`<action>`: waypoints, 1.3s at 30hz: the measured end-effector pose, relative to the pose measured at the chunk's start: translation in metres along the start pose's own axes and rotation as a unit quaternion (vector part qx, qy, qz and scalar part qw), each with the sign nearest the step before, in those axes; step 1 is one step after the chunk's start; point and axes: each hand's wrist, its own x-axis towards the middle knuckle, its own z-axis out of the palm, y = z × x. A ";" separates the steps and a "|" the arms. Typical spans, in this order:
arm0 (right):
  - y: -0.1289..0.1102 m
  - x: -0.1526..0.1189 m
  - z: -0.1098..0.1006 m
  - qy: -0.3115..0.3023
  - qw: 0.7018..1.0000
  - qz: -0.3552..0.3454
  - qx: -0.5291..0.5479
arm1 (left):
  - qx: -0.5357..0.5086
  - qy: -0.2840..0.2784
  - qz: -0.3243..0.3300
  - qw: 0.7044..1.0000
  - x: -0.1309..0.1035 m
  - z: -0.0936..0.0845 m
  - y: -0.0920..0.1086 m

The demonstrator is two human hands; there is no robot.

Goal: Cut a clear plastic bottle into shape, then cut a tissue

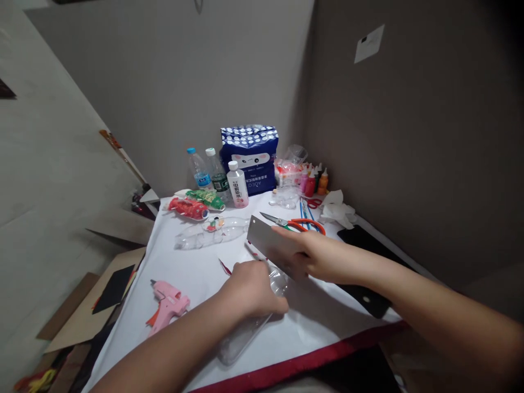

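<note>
My left hand is closed around a clear plastic bottle that lies on its side on the white-covered table. In my right hand is a cleaver with a broad metal blade, its handle hidden in my fingers. The blade is tilted above the far end of the bottle; whether its edge touches the plastic cannot be seen. Just behind the blade lie scissors with orange handles. Another clear bottle, lying down, is beyond my left hand.
A pink glue gun lies at the left. Red and green fish-shaped crafts, upright bottles and a blue bag stand or lie at the back. Paint bottles, crumpled tissue and a black board are at the right.
</note>
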 end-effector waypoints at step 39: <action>-0.024 -0.004 0.011 0.009 0.993 0.044 -0.110 | 0.026 -0.005 -0.018 0.999 -0.003 -0.006 0.008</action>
